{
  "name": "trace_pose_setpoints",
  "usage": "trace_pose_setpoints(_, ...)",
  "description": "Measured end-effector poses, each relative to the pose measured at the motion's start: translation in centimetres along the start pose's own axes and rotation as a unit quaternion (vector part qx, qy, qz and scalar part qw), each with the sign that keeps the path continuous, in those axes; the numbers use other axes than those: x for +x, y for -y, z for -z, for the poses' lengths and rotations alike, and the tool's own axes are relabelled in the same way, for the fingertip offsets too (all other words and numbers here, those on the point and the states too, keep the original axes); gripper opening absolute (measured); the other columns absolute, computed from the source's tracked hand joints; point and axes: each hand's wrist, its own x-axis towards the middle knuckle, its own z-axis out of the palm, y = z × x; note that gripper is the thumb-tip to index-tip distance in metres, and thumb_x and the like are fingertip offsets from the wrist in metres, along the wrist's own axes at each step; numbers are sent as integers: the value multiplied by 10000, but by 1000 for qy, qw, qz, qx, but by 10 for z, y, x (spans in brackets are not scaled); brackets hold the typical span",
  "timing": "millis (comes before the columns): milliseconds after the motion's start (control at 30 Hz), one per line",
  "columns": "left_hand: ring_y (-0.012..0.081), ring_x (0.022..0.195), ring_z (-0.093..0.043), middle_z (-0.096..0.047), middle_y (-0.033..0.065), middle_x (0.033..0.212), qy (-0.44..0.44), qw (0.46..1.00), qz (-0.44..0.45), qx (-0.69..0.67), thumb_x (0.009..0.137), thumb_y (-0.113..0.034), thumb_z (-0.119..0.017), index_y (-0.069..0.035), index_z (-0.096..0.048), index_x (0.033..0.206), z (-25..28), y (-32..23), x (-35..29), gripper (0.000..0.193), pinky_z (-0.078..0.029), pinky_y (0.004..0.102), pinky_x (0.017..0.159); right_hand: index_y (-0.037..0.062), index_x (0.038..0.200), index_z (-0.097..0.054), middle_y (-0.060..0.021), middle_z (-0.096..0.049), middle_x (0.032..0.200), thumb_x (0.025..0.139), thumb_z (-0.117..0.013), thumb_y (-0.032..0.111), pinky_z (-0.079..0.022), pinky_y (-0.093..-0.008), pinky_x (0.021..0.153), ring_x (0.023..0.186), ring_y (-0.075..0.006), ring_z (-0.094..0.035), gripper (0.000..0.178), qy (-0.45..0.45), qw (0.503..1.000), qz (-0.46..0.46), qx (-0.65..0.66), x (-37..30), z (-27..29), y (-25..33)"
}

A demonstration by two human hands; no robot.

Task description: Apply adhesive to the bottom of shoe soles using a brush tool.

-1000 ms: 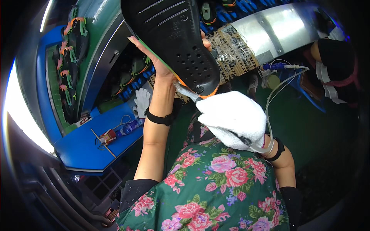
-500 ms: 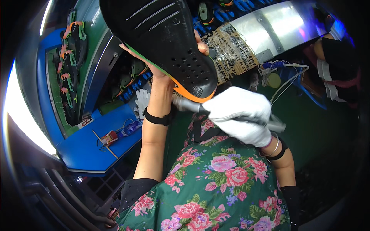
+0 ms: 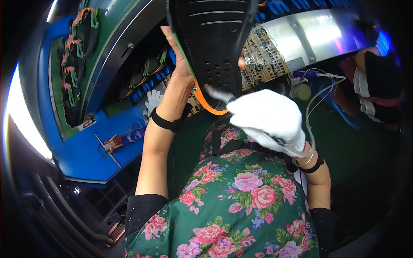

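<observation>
My bare left hand [image 3: 182,64] is closed round a black shoe sole [image 3: 215,47], held tilted in front of me. The sole has ridges across the front part, small holes toward the heel, and an orange and green edge. Most of my left fingers are hidden behind it; a fingertip shows at its right side. My right hand [image 3: 266,118], in a white knitted glove, is closed round a slim tool [image 3: 221,94] with a pale, blurred tip. The tip lies over the heel, by the orange edge; whether it touches I cannot tell. A clear hose [image 3: 308,124] passes my right wrist.
Ahead stands a metal machine housing [image 3: 309,34] with a taped cardboard strip [image 3: 264,60]. On the left, dark shoe parts [image 3: 73,60] lie on a green surface, beside a blue table [image 3: 92,161] with a stick and bottle. A white glove [image 3: 152,101] lies near. Another person [image 3: 374,86] is at right.
My left hand has moved the sole to the right and turned it more upright. The tool's tip has gone from beside the orange heel edge to over the heel.
</observation>
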Motion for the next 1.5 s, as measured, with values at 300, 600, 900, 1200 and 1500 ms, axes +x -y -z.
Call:
trace_pose_setpoints(300,399,1114,-716,-569,249,1438,-23,981,141,-134,762,-988,-340,-98,-389,1587,-13,12,-19,1215,-647,604,806,108,1032,-794,-66,-790,1080,793,-791,59,-605,-370,848,963,-280,-757,245,100,993,24,62,-6,-3,-2)
trace_pose_setpoints(600,370,1086,-725,-676,208,1283,-44,958,263,104,827,-937,-336,-68,-442,1540,-16,6,-16,1129,-658,527,845,113,1009,-795,-77,-789,1083,805,-764,69,-605,-369,842,960,-266,-759,210,137,989,41,40,4,6,-25)
trace_pose_setpoints(900,403,963,-720,-689,240,1224,-111,935,177,-286,917,-882,-308,-16,-504,1469,8,52,-71,1045,-603,511,918,-16,916,-787,-162,-783,1008,816,-797,-58,-603,-355,856,942,-239,-756,109,-120,936,-230,236,-7,8,-10)
trace_pose_setpoints(1200,348,1468,-441,-490,169,1569,-103,985,132,-52,1075,-517,-452,-1,-422,1546,-40,69,-78,700,-308,508,1253,45,1030,-794,-125,-781,1089,862,-762,90,-579,-408,915,1027,-297,-738,177,-41,999,-28,-5,4,26,-12)
trace_pose_setpoints(1500,317,1251,-625,-637,148,1395,-255,930,68,-254,1047,-522,-528,-67,-605,1391,0,80,-108,575,-532,505,1061,44,1063,-781,-122,-774,1077,794,-813,9,-588,-385,821,946,-283,-733,273,-107,991,18,-81,2,20,18)
